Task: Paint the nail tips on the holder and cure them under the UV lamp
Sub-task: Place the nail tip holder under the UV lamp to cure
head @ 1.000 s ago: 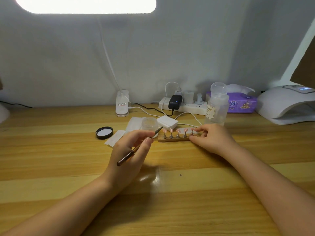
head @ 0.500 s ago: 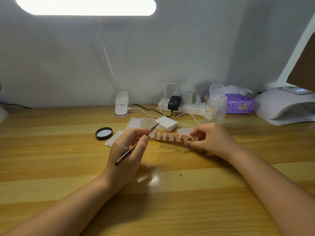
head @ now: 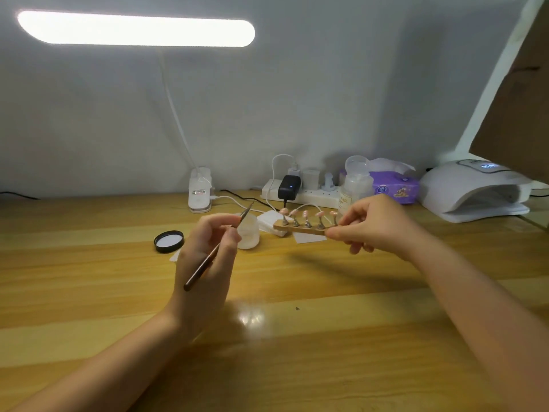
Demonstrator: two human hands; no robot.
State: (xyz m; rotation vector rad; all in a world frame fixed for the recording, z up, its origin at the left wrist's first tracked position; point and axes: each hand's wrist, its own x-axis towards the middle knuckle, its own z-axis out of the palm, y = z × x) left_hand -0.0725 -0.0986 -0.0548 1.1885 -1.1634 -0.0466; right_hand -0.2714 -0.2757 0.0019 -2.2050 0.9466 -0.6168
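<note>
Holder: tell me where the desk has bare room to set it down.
Bare wood lies in front of the jar and cap, between the two hands, and left of the cap. The back is crowded: power strip, bottle, tissues, UV lamp.

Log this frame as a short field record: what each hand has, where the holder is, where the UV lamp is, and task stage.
left hand: holds brush, tip raised, off the tips
right hand: pinches right end of holder
holder: lifted off the table, five nail tips on top
jar: open, behind left hand; lid to its left
UV lamp: far right, nothing visible inside
stage: holder not yet at the lamp
</note>
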